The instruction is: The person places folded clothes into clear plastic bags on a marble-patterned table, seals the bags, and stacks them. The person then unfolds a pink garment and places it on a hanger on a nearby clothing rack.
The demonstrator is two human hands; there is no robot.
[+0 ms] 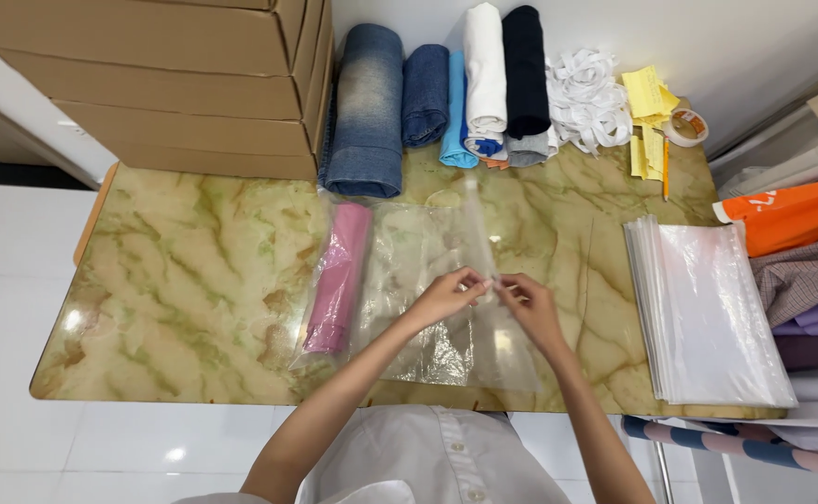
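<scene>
Both hands pinching clear bag, pink roll beside, seemingly bagged; denim rolls beyond

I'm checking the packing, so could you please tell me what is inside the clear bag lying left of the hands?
A rolled pink garment shows through the clear bag, lying lengthwise on the marble table. Whether anything lies beneath the roll cannot be seen.

Single head-worn view, looking steeply down from above, close over the marble table, person's edge nearest
</scene>
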